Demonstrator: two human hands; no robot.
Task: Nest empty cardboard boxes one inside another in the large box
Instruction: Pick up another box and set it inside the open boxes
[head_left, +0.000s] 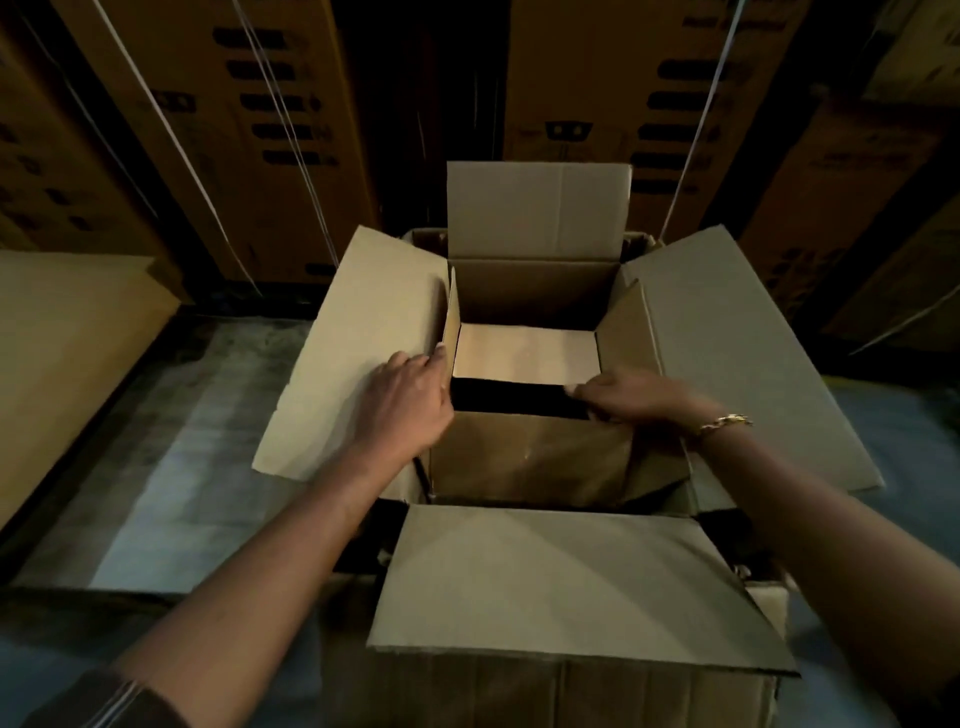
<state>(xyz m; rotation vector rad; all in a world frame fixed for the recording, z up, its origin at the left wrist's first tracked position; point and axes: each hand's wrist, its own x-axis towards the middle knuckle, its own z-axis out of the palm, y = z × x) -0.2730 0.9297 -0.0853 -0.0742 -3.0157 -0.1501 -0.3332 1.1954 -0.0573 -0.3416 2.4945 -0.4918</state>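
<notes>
A large open cardboard box (561, 587) stands on the floor in front of me, its four flaps spread outward. A smaller open box (530, 457) sits inside it, its near wall upright and its pale bottom (524, 353) visible. My left hand (410, 400) grips the smaller box's left flap edge, thumb inside and fingers on the large box's left flap. My right hand (634, 395), blurred, with a gold bracelet at the wrist, pinches the smaller box's near right corner. A dark gap shows behind the near wall.
Tall stacks of printed, strapped cartons (234, 130) form a wall behind the box. A flat cardboard sheet or box top (67, 353) lies at the left. Grey concrete floor (171, 457) shows to the left of the large box.
</notes>
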